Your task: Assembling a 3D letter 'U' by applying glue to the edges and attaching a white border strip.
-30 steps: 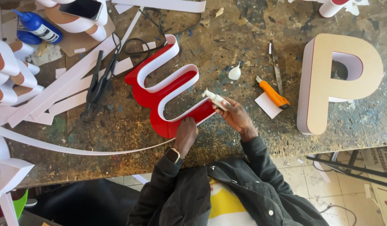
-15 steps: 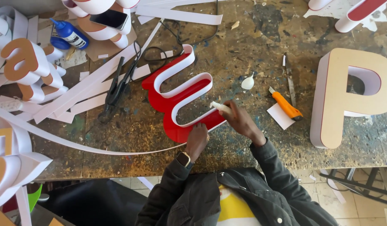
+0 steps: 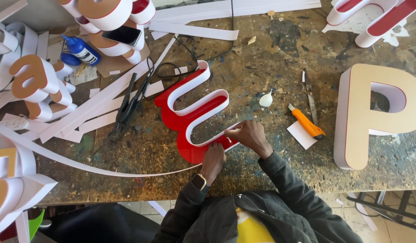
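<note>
Right hand (image 3: 249,136) no longer holds the small tube; it now pinches the white strip (image 3: 196,101) at the red letter (image 3: 190,130), table centre. Left hand (image 3: 213,158) presses the letter's near edge; gluing looks finished, fitting begun. Orange knife (image 3: 306,124) at 3 o'clock, beige letter (image 3: 378,112) beyond, blue bottle (image 3: 80,50) at 10

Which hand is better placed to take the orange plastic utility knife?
Probably right: right hand, pinching the white strip, is nearer the orange utility knife; left hand presses the red letter.
</note>
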